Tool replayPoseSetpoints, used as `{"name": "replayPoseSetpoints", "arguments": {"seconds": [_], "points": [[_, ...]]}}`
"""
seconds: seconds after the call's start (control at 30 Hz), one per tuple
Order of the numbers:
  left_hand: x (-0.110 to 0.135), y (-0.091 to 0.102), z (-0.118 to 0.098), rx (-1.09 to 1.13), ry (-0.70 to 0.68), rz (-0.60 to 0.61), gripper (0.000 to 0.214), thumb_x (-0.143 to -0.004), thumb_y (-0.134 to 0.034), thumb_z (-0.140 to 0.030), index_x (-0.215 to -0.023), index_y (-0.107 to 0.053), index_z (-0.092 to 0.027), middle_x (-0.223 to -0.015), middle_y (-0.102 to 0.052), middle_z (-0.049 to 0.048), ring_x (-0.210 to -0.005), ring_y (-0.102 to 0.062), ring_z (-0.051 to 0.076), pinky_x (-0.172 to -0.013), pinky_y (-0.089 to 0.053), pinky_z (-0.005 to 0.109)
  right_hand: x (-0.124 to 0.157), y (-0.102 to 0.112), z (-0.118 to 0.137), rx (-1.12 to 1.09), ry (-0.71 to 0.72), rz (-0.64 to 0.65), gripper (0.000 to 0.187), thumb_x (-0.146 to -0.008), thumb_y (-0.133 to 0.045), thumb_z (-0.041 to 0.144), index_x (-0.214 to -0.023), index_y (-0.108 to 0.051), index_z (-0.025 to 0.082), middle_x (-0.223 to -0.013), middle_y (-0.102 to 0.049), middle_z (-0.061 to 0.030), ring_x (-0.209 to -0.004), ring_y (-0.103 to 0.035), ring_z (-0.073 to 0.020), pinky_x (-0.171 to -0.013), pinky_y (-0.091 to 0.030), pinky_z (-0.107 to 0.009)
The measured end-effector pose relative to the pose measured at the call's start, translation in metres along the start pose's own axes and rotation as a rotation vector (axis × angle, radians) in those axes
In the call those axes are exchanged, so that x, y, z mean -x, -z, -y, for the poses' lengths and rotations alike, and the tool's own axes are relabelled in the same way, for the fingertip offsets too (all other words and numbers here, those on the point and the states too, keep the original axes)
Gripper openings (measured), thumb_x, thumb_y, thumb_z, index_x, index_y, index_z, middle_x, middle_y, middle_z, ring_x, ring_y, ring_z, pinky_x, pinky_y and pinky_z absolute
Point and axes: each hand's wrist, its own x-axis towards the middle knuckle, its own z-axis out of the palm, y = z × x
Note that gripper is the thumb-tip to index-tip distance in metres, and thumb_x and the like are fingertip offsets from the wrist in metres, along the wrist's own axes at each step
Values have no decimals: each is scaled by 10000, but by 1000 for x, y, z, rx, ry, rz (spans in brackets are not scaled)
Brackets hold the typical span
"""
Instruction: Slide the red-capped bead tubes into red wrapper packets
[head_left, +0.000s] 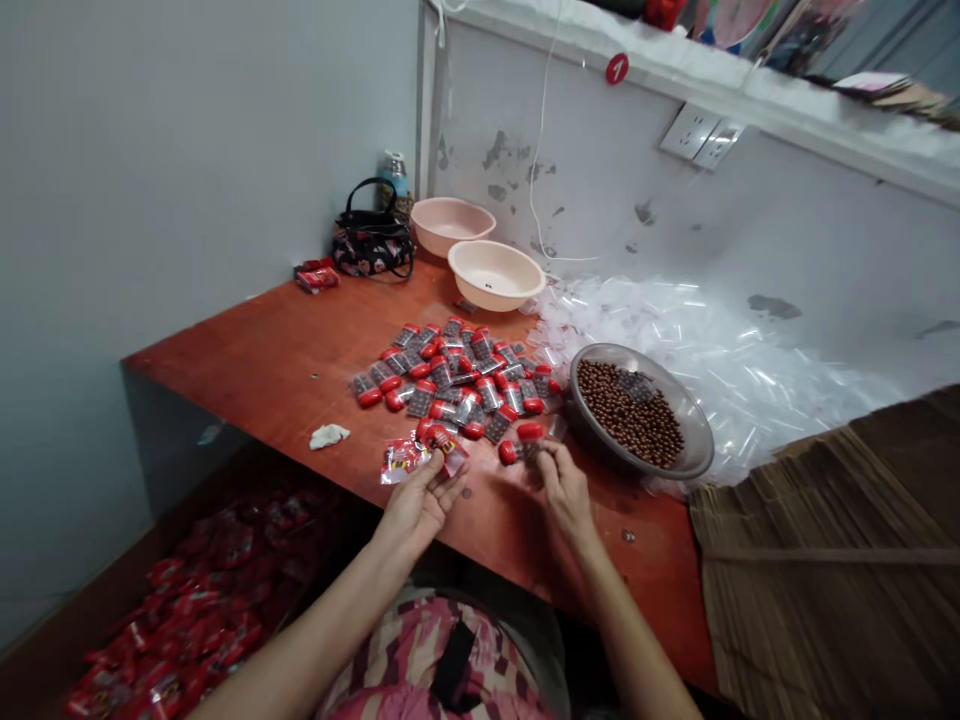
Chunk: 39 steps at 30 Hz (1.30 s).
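Note:
My left hand point(422, 503) pinches a small red printed plastic packet point(451, 452) between thumb and fingers. More of these packets point(400, 460) lie on the table just left of it. My right hand point(564, 490) has its fingers closed on a small clear container with a red cap point(517, 452), partly hidden by the fingers. A second red cap shows right beside it. Beyond both hands spreads a loose pile of red-capped clear containers point(457, 375) with dark contents. A metal bowl point(701, 455) of brown beads point(630, 410) stands right of the pile.
Two plastic basins point(491, 262) and a flowered handbag point(371, 245) stand at the back. Clear plastic pieces point(720, 350) are heaped along the wall. Stacked cardboard point(825, 550) borders the right. Below the table's left edge lie many red packets point(187, 600). Crumpled tissue point(328, 436) is near the front edge.

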Motion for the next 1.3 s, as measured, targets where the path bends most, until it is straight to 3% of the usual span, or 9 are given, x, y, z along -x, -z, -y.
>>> {"name": "replayPoseSetpoints", "arguments": {"seconds": [0.1, 0.17, 0.43, 0.6, 0.87, 1.13, 1.2, 1.3], "points": [[-2, -6, 5, 21, 9, 5, 62, -764, -528, -88, -744, -586, -100, -713, -667, 100, -740, -649, 222, -639, -551, 325, 38, -16, 24, -404, -80, 127, 245, -881, -339, 336, -979, -503, 184, -650, -597, -3, -522, -582, -136, -506, -460, -231], [-3, -10, 9, 21, 4, 15, 65, -763, -529, -85, -735, -584, -105, -699, -667, 92, -708, -652, 207, -625, -551, 310, 50, -25, 35, -508, -130, 124, 240, -872, -365, 341, -973, -509, 177, -619, -588, 2, -504, -583, -133, -481, -465, -225], [-1, -15, 18, -77, -32, 183, 23, -733, -579, -105, -724, -599, -103, -667, -663, 55, -610, -626, 128, -576, -521, 216, 47, -38, 37, -473, -144, 86, 221, -855, -412, 326, -959, -526, 167, -627, -596, -2, -485, -582, -121, -459, -463, -209], [-1, -15, 12, -269, -113, 325, 125, -732, -599, -220, -800, -604, -115, -743, -664, 61, -653, -618, 143, -611, -507, 255, 45, -40, 36, -400, -101, 62, 203, -849, -429, 296, -975, -526, 170, -712, -630, -22, -525, -597, -120, -515, -477, -217], [-7, -15, 17, -398, -164, 281, 142, -657, -667, -214, -732, -606, -110, -649, -632, 21, -559, -568, 103, -579, -465, 226, 43, -48, 35, -319, -43, 6, 219, -821, -468, 302, -972, -564, 177, -726, -655, -44, -574, -607, -144, -518, -466, -224], [-6, -14, 6, -549, -129, 388, 165, -663, -653, -250, -621, -604, -99, -567, -601, 24, -517, -547, 124, -531, -441, 249, 37, -51, 36, -847, -306, 179, 249, -837, -437, 375, -890, -525, 149, -495, -566, 26, -377, -511, -89, -398, -418, -184], [-8, -13, 6, -560, -126, 391, 152, -664, -653, -241, -639, -613, -97, -574, -602, 23, -525, -549, 122, -540, -446, 248, 37, -52, 37, -826, -299, 146, 252, -827, -455, 377, -901, -530, 148, -520, -575, 21, -396, -524, -92, -406, -428, -188], [-9, -12, 9, -488, -148, 340, 124, -659, -658, -226, -682, -620, -110, -635, -620, 23, -559, -556, 117, -556, -454, 240, 40, -52, 38, -627, -215, 36, 252, -808, -493, 356, -954, -552, 159, -622, -611, -5, -490, -573, -112, -483, -469, -215]]}}
